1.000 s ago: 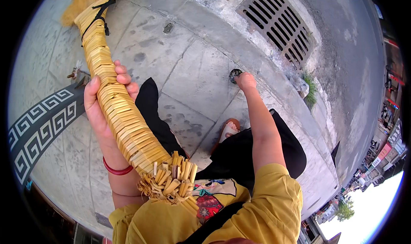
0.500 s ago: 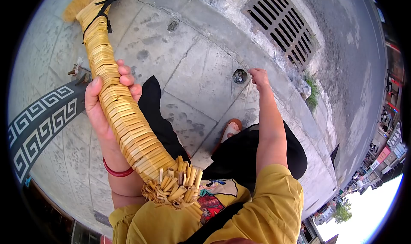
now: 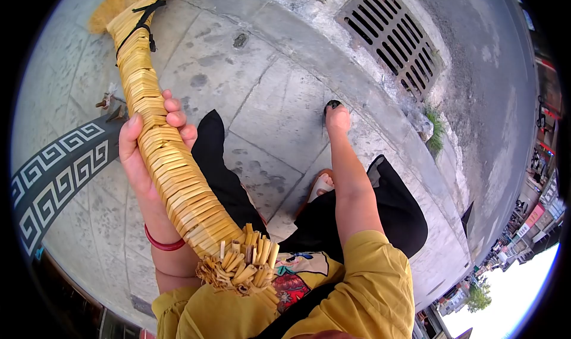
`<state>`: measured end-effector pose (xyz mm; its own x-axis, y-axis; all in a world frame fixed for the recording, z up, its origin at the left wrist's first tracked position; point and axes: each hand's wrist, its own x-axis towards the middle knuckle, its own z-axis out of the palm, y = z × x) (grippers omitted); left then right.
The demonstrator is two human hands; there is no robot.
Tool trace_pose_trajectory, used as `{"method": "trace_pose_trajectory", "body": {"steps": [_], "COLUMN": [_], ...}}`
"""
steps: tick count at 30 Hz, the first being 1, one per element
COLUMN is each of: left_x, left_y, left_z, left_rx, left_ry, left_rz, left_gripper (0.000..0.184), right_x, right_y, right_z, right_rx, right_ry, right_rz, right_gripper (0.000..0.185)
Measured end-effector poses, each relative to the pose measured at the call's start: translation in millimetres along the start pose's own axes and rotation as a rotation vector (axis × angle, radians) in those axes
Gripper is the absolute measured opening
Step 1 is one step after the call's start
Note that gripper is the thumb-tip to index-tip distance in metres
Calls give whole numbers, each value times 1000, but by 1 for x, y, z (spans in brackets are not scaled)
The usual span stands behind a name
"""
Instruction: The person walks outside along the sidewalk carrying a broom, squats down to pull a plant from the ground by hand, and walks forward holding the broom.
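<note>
My left hand [image 3: 138, 151] is wrapped around the long woven handle of a straw broom [image 3: 178, 175]. The broom lies slantwise across the view, its bristles at the upper left and the cut stalk ends close to my shirt. A black cord [image 3: 143, 22] is tied around its neck near the bristles. My right hand [image 3: 338, 120] hangs low over the pavement with its fingers curled together. It partly covers a round dark spot [image 3: 332, 103] in the paving. Whether anything is in those fingers cannot be made out.
Grey paving [image 3: 279, 95] lies around my feet. Beyond the curb are a slotted drain grate [image 3: 389, 35], a grass tuft [image 3: 436, 131] and the road [image 3: 488, 101]. A dark curved piece with a white key pattern [image 3: 65, 175] stands at the left.
My right hand has moved left and slightly nearer to me, now over the round dark spot. My left hand and the broom stay almost in place.
</note>
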<state>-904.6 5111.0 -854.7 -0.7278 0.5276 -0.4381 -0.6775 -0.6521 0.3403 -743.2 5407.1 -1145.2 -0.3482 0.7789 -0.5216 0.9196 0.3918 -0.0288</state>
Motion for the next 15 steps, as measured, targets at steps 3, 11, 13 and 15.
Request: {"method": "trace_pose_trajectory", "body": {"steps": [3,11,13,15], "left_x": [-2,-2,-2,-2], "left_y": [0,-2,-3,-5], "left_z": [1,5,4,7], "left_rx": [-2,23,12,20], "left_ry": [-1,47,44,73], "left_rz": [6,38,28,50], "left_gripper": [49,47,46,44], "right_x": [-3,4,5,5], "right_y": [-10,-17,-22,-23], "right_z": [4,24,15,10], "right_rx": [135,823,795,903], "right_ry": [128,344,313,331], "right_rz": [133,468,522,606], "right_gripper": [33,29,26,21]}}
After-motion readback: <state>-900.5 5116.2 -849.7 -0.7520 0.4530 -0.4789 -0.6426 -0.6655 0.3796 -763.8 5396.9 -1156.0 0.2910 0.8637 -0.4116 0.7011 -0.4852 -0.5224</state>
